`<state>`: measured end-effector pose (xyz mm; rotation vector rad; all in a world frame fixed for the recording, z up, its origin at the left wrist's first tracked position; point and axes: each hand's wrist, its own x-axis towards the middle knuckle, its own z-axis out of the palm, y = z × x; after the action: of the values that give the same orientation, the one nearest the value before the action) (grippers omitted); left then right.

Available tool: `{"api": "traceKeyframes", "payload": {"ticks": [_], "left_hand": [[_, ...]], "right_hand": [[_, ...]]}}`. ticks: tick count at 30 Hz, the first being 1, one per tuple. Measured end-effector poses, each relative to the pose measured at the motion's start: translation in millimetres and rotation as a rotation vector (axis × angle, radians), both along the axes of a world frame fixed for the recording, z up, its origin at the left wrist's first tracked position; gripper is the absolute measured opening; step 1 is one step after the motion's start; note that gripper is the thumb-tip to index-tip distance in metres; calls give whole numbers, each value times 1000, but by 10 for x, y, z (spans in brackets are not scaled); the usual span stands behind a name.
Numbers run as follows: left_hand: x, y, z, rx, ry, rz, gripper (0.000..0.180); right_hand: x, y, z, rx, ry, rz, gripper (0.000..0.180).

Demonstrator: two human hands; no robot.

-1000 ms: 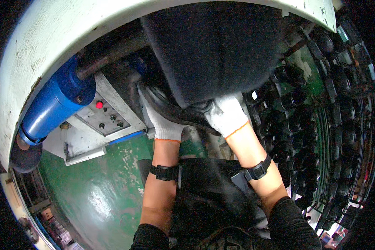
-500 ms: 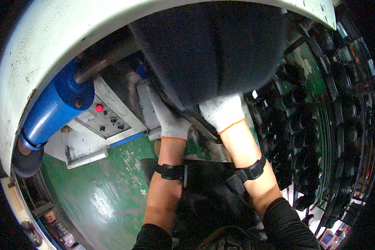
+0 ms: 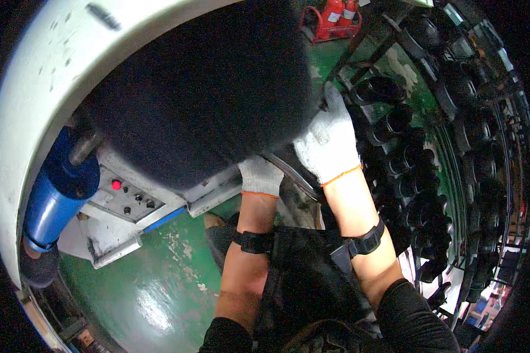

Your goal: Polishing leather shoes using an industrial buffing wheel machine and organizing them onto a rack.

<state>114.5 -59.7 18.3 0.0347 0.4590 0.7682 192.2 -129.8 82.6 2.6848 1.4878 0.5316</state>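
My left hand, in a white knit glove with an orange cuff edge, reaches forward under a large blurred dark shape. Its fingers are hidden behind that shape. To its right my right hand, gloved alike, lies against a black curved part with a shiny rim. It appears closed on that part's right side. One fingertip of it points up and away; the other fingers are mostly covered. The black part runs between the two hands, its far portion out of sight.
On the left stand a blue cylinder with a metal rod and a grey control panel with a red button and black knobs. Racks of black rounded parts fill the right. Red fire extinguishers stand far off on the green floor.
My view has shifted, and the dark shape now sits farther left. My right hand has moved forward along the black curved part, exposing more of its glove. Fire extinguishers have come into view.
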Motion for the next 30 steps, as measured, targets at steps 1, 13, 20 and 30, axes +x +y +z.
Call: {"api": "traceKeyframes", "payload": {"ticks": [1,13,20,30], "left_hand": [[-23,32,-42,-13,-15,5,52],[-268,164,-361,129,-15,0,65],[-442,112,-189,123,-75,-2,65],[-608,-100,-44,143,-273,-209,75]], "right_hand": [[-51,38,86,-17,60,6,27],[-307,304,-8,712,297,197,31],[-603,202,-37,679,362,142,38],[-1268,-192,73,1416,2013,106,47]]}}
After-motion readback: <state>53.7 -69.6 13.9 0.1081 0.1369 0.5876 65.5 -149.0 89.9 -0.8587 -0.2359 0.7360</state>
